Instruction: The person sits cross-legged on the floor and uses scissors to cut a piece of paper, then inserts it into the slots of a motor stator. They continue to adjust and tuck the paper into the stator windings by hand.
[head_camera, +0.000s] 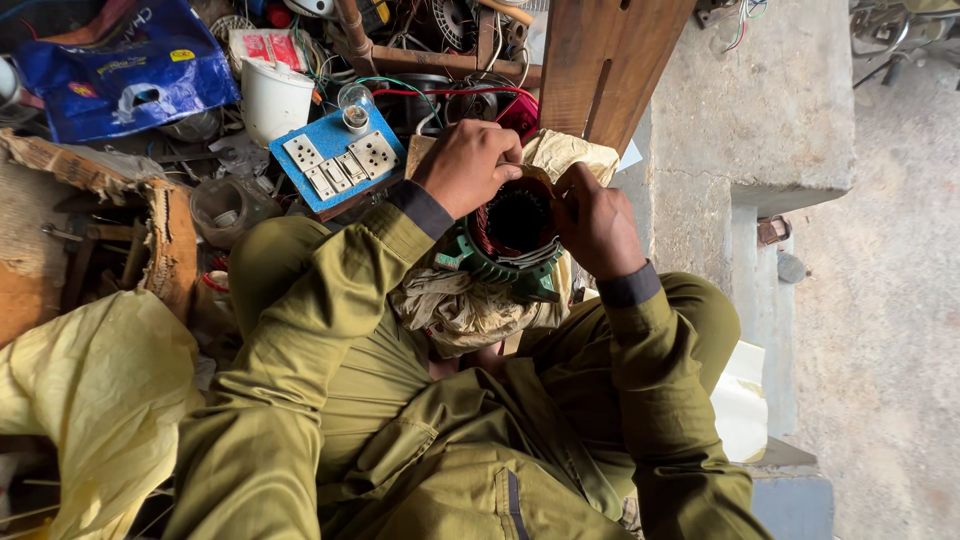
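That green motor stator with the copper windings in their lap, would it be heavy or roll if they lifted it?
The green motor stator is probably heavy for its size, with its ribbed metal shell and packed windings. Being round, it might roll, though the crumpled cloth under it likely cushions it. The left hand and right hand both steady it.

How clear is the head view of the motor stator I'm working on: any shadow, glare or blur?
Head view: soft even daylight, no glare; the green stator is sharp, but its bore is in deep shadow; the left hand and right hand cover its rim; the concrete floor at right is brighter; edges look slightly stretched.
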